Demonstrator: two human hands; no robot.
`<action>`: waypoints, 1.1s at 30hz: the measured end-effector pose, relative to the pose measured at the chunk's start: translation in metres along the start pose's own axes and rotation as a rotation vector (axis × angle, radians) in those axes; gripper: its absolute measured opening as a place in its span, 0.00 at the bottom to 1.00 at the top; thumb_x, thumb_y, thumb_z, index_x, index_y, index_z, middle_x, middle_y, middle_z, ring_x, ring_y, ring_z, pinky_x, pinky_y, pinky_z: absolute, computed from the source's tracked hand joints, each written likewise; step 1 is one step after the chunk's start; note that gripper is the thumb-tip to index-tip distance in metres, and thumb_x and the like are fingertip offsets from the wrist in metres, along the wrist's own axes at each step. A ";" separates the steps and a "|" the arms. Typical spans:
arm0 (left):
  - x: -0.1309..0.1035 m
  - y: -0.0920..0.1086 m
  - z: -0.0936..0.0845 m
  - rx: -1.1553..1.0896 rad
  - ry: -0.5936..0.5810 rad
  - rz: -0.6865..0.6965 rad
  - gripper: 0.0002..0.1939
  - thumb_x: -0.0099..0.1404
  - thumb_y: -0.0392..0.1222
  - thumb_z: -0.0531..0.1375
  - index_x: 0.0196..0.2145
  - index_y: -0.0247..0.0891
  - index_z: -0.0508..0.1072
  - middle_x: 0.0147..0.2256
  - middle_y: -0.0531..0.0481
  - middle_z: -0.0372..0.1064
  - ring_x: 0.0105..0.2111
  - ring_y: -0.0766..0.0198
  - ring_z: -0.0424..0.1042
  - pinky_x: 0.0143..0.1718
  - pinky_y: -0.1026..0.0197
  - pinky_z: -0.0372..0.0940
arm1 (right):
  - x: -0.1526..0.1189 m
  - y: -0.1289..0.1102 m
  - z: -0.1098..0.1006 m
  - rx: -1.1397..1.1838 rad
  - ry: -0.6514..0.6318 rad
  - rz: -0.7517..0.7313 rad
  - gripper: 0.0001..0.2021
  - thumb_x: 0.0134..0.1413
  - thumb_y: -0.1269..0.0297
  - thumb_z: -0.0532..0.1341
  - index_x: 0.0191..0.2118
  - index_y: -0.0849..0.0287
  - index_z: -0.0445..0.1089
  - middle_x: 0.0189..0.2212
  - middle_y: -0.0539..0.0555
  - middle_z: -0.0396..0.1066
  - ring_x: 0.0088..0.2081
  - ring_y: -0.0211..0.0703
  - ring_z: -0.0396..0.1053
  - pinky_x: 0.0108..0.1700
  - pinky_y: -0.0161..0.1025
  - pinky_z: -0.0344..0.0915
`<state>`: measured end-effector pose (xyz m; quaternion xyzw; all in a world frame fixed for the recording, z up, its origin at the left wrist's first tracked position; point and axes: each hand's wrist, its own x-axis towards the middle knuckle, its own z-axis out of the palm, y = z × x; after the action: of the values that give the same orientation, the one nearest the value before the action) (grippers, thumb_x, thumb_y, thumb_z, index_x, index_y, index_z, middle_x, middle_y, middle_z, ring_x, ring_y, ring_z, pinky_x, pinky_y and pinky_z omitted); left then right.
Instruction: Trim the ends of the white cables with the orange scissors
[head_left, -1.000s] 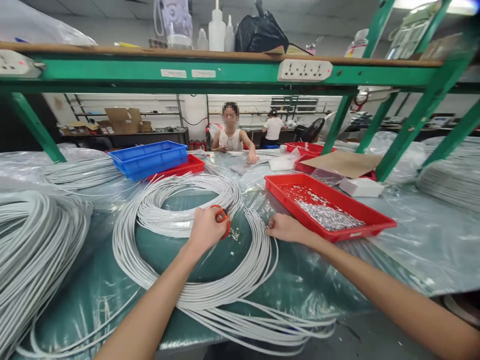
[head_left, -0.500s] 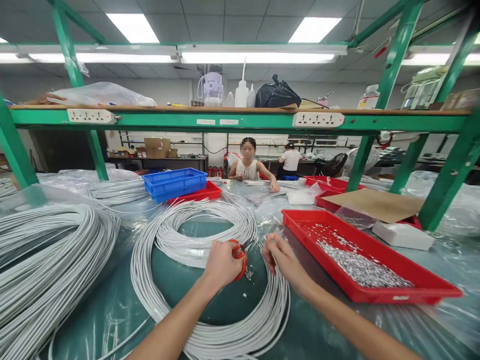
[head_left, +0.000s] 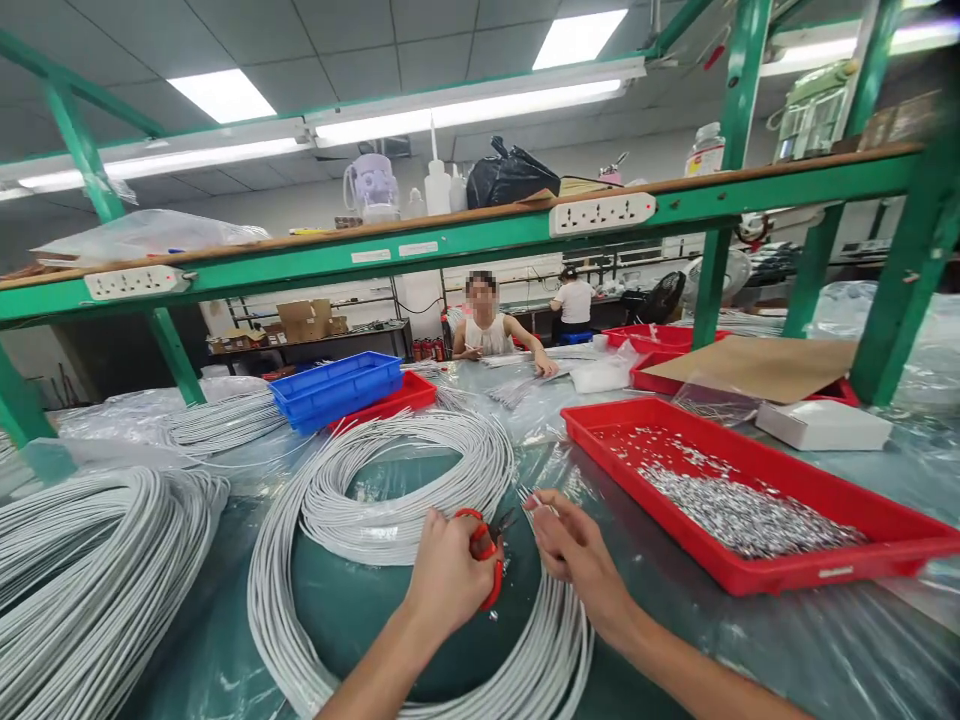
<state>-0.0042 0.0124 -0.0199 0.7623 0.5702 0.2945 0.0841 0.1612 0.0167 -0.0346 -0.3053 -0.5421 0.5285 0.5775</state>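
My left hand (head_left: 450, 570) is closed around the handles of orange-handled scissors (head_left: 495, 575), whose short dark blades point up and right. To the right of the blades, my right hand (head_left: 577, 550) is pinched around white cable (head_left: 527, 494) at the end of a bundle; how many strands it grips I cannot tell. The bundle belongs to a large coil of white cable (head_left: 277, 600) lying under my forearms. A smaller coil (head_left: 375, 525) rests over its far side. Small shiny bits lie on the table below the scissors.
A red tray (head_left: 720, 570) full of small metal pieces stands at the right, beside a white box (head_left: 825, 425). More coiled cable (head_left: 97, 600) lies at the left. A blue tray (head_left: 337, 390) sits farther back. A co-worker (head_left: 487, 330) sits across the table under a green-framed shelf (head_left: 480, 235).
The view has tilted and shifted. My right hand has drawn slightly back with its fingers at the cable ends. My left hand keeps the scissors, now turned a little more.
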 end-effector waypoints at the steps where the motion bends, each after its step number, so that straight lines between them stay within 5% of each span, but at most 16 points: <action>1: -0.001 0.000 0.001 0.015 -0.010 0.006 0.15 0.61 0.41 0.54 0.19 0.38 0.58 0.20 0.52 0.59 0.27 0.63 0.51 0.35 0.58 0.47 | -0.001 0.000 0.000 -0.022 -0.023 -0.008 0.22 0.53 0.42 0.62 0.39 0.57 0.64 0.17 0.39 0.40 0.18 0.29 0.37 0.19 0.32 0.36; 8: 0.000 -0.003 0.002 -0.035 -0.111 0.036 0.17 0.62 0.43 0.54 0.18 0.39 0.56 0.17 0.56 0.52 0.23 0.67 0.45 0.29 0.60 0.44 | -0.001 -0.004 0.004 -0.162 -0.044 -0.102 0.16 0.49 0.53 0.68 0.37 0.62 0.74 0.17 0.41 0.42 0.21 0.30 0.40 0.23 0.34 0.39; 14: -0.003 0.001 0.000 -0.026 -0.114 0.074 0.18 0.62 0.42 0.54 0.17 0.39 0.55 0.17 0.56 0.52 0.23 0.67 0.46 0.27 0.61 0.45 | 0.000 -0.011 0.002 -0.093 -0.026 -0.074 0.13 0.46 0.56 0.69 0.32 0.61 0.76 0.19 0.45 0.58 0.21 0.31 0.51 0.23 0.34 0.48; 22: -0.006 0.011 -0.008 -0.038 0.005 0.069 0.07 0.63 0.42 0.57 0.35 0.40 0.74 0.28 0.52 0.73 0.31 0.61 0.64 0.38 0.59 0.58 | 0.006 -0.016 -0.003 0.063 0.066 0.078 0.18 0.44 0.51 0.70 0.33 0.60 0.71 0.12 0.38 0.47 0.15 0.27 0.41 0.17 0.32 0.40; 33: -0.003 0.001 -0.012 -0.252 0.180 0.097 0.16 0.62 0.38 0.57 0.46 0.36 0.76 0.42 0.46 0.77 0.38 0.61 0.74 0.45 0.61 0.66 | 0.003 0.000 -0.003 0.124 0.008 0.051 0.18 0.57 0.46 0.61 0.31 0.54 0.56 0.20 0.40 0.45 0.18 0.29 0.37 0.17 0.28 0.39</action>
<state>-0.0110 0.0072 -0.0105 0.7429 0.4963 0.4346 0.1135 0.1638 0.0201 -0.0343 -0.2846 -0.4982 0.5745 0.5837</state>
